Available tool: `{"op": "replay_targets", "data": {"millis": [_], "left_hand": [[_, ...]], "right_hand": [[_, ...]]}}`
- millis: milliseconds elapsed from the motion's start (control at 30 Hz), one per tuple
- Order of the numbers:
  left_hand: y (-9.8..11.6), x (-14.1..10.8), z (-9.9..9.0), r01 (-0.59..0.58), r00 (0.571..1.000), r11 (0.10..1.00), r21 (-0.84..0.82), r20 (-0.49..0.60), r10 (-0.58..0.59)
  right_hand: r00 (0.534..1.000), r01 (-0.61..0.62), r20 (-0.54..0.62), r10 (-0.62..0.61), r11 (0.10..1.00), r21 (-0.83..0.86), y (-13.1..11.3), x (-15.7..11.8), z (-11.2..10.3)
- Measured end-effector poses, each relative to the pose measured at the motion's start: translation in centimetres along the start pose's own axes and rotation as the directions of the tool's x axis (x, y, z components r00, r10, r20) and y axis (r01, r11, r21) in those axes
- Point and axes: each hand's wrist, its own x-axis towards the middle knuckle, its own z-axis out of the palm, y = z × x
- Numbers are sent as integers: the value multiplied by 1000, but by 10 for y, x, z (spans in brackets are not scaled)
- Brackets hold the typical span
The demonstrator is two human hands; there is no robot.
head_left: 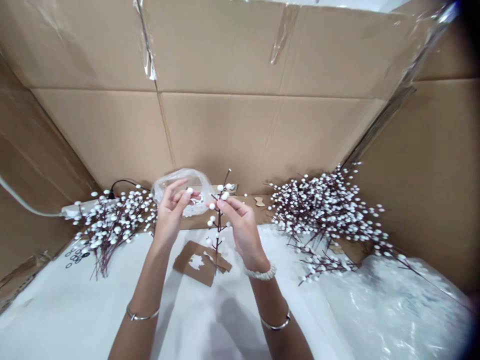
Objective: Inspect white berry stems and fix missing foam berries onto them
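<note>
My right hand (242, 222) pinches a dark twig (218, 227) that carries several white berries and stands nearly upright in front of me. Between the thumb and fingers of my left hand (171, 207) is a single white berry (189, 191), held a short way left of the twig. Behind my hands lies an open clear plastic bag (202, 182) with white bits inside. Below the twig, a brown cardboard piece (187, 265) with a white patch rests on the white table surface (150, 320).
A bunch of white-berried twigs (116, 220) lies left, beside small dark rings (75, 256) and a white power strip (78, 209). A larger pile of such twigs (322, 210) is at right, above clear plastic sheeting (405, 305). Cardboard walls (225, 125) enclose the table.
</note>
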Motion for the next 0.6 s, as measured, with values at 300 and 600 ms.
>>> {"op": "replay_targets", "data": {"millis": [300,600], "left_hand": [[17,-17,22,69,992,982,-173,-93,-86],[21,-24,36,160,980,913,-375,-53,-193]], "right_hand": [[997,77,25,-77,997,9,3,-10,13],[984,171,-27,-174,982,-84,9,-13,15]]}}
